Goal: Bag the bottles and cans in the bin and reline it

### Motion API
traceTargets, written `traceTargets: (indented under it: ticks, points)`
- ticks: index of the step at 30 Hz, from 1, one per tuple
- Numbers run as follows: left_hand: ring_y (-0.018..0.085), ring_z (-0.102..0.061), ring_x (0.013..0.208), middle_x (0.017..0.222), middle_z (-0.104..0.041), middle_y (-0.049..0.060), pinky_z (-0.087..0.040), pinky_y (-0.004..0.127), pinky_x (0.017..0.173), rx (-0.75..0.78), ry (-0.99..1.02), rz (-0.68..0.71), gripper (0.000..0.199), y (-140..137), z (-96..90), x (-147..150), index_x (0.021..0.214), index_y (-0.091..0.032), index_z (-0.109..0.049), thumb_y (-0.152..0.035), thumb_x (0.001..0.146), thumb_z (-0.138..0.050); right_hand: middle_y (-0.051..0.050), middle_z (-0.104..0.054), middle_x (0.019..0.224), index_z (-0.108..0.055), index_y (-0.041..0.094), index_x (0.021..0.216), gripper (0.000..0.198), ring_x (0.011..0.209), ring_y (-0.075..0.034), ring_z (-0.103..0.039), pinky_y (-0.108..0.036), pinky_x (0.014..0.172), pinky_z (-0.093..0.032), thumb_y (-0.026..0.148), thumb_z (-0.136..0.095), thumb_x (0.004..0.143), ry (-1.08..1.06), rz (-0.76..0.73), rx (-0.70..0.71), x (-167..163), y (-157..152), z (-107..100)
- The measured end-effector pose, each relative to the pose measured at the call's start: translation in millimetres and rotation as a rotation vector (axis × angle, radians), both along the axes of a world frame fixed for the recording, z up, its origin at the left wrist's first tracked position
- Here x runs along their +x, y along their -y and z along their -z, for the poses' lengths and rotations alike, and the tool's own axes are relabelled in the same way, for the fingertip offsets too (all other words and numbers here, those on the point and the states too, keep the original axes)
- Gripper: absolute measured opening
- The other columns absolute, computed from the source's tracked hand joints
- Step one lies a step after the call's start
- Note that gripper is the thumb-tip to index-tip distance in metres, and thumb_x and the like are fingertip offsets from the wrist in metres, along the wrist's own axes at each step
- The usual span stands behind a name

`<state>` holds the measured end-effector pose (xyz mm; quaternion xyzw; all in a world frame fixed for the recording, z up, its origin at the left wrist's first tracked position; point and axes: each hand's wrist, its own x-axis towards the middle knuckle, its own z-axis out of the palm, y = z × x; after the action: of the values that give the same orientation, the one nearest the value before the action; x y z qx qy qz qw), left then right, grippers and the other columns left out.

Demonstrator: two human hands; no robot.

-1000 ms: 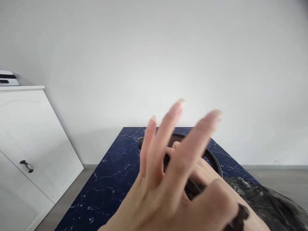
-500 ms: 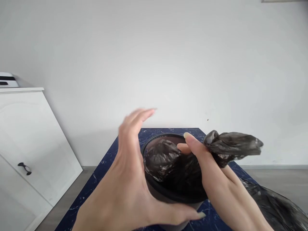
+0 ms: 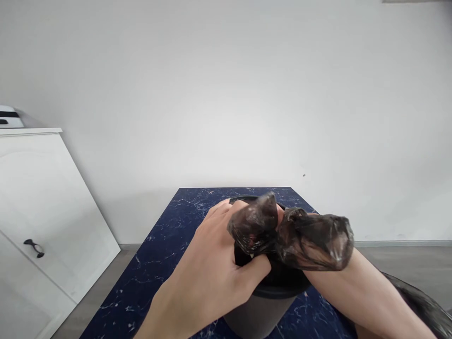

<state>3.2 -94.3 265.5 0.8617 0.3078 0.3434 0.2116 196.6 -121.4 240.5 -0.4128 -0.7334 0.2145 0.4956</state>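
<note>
A dark grey round bin point(image 3: 257, 315) with a black rim stands on the blue marble-patterned tabletop point(image 3: 158, 259). Over its mouth is a thin black plastic bag point(image 3: 254, 221), bunched up in two crumpled lobes. My left hand point(image 3: 215, 259) is closed on the left lobe, its thumb bent inward over the bin. From the right comes my right hand point(image 3: 319, 278), mostly covered by the bag's right lobe; a bit of finger shows between the lobes, against the plastic. How its other fingers lie is hidden.
More black plastic point(image 3: 420, 301) lies at the lower right. On the left stands a white cabinet point(image 3: 56, 202) with a dark handle point(image 3: 34, 248), and a white device point(image 3: 10, 117) on top. A pale wall point(image 3: 226, 94) rises behind the table.
My left hand has gone from wide open beside the bin to closed on the bag. My right hand has moved in behind the plastic, which is now gathered higher above the rim.
</note>
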Motion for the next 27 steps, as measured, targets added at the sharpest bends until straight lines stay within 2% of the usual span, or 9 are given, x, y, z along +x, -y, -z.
traceTargets:
  ticks: [3, 5, 7, 10, 12, 15, 19, 24, 27]
  points:
    - [0.020, -0.064, 0.101, 0.104, -0.071, -0.003, -0.052, 0.039, 0.096, -0.041, 0.008, 0.022, 0.013, -4, 3.4, -5, 0.098, -0.027, -0.062, -0.016, 0.100, -0.058, -0.003, -0.074, 0.093, -0.072, 0.028, 0.092, 0.027, 0.088, -0.024, -0.071, -0.034, 0.070, -0.063, 0.033, -0.051, 0.109, 0.008, -0.136, -0.122, 10, -3, 2]
    - [0.020, -0.062, 0.095, 0.098, -0.069, -0.002, -0.050, 0.038, 0.093, -0.058, 0.003, 0.036, 0.014, -6, 3.6, -6, 0.097, -0.027, -0.063, -0.017, 0.102, -0.055, -0.004, -0.076, 0.110, -0.074, 0.030, 0.109, 0.017, 0.099, -0.024, -0.071, -0.034, 0.076, -0.062, 0.032, -0.057, 0.106, 0.006, -0.124, -0.103, 18, -3, 5]
    - [0.020, -0.061, 0.091, 0.094, -0.068, 0.000, -0.049, 0.037, 0.087, -0.096, -0.019, 0.038, 0.015, -8, 3.1, -8, 0.093, -0.026, -0.065, -0.017, 0.100, -0.055, -0.005, -0.076, 0.119, -0.073, 0.032, 0.121, 0.020, 0.103, -0.024, -0.071, -0.033, 0.080, -0.061, 0.036, -0.061, 0.106, 0.023, -0.130, -0.100, 24, -3, 5]
    - [0.020, -0.063, 0.093, 0.097, -0.069, 0.000, -0.049, 0.035, 0.081, -0.153, -0.045, 0.010, 0.018, -11, 2.9, -9, 0.090, -0.026, -0.065, -0.013, 0.096, -0.053, -0.001, -0.076, 0.095, -0.077, 0.030, 0.103, 0.019, 0.084, -0.019, -0.069, -0.030, 0.073, -0.057, 0.040, -0.062, 0.108, 0.097, -0.208, -0.170, 25, -2, -5]
    - [0.020, -0.063, 0.091, 0.097, -0.069, 0.000, -0.050, 0.035, 0.082, -0.127, -0.067, -0.020, 0.021, -12, 3.5, -10, 0.091, -0.026, -0.064, -0.011, 0.094, -0.049, 0.002, -0.076, 0.088, -0.079, 0.030, 0.096, 0.020, 0.078, -0.016, -0.068, -0.027, 0.072, -0.055, 0.040, -0.065, 0.107, 0.138, -0.194, -0.179, 22, -1, -13]
    - [0.021, -0.064, 0.088, 0.093, -0.068, 0.001, -0.052, 0.037, 0.083, -0.053, -0.099, -0.082, 0.020, -11, 4.3, -9, 0.095, -0.026, -0.062, -0.014, 0.096, -0.047, 0.002, -0.079, 0.099, -0.080, 0.032, 0.102, 0.010, 0.086, -0.016, -0.073, -0.026, 0.076, -0.056, 0.035, -0.071, 0.103, 0.164, -0.078, -0.102, 17, 2, -19]
    - [0.023, -0.068, 0.092, 0.095, -0.071, 0.002, -0.055, 0.040, 0.085, -0.008, -0.105, -0.140, 0.016, -9, 4.1, -7, 0.096, -0.026, -0.059, -0.015, 0.095, -0.048, 0.001, -0.076, 0.090, -0.071, 0.028, 0.099, 0.004, 0.077, -0.016, -0.071, -0.026, 0.067, -0.055, 0.026, -0.068, 0.100, 0.168, 0.037, -0.010, 12, 5, -17]
    - [0.028, -0.072, 0.107, 0.106, -0.074, 0.004, -0.058, 0.044, 0.089, 0.000, -0.052, -0.209, 0.014, -5, 5.3, -6, 0.107, -0.028, -0.053, -0.019, 0.096, -0.053, 0.000, -0.072, 0.098, -0.064, 0.027, 0.103, 0.018, 0.080, -0.015, -0.067, -0.026, 0.066, -0.052, 0.011, -0.059, 0.097, 0.233, 0.119, 0.104, 10, 3, -11]
    - [0.027, -0.073, 0.105, 0.107, -0.074, 0.004, -0.059, 0.042, 0.086, 0.024, -0.039, -0.240, 0.019, -3, 5.5, -6, 0.111, -0.028, -0.050, -0.021, 0.095, -0.058, -0.002, -0.066, 0.103, -0.059, 0.026, 0.101, 0.025, 0.079, -0.015, -0.062, -0.027, 0.065, -0.051, 0.003, -0.051, 0.093, 0.277, 0.159, 0.222, 8, -2, -7]
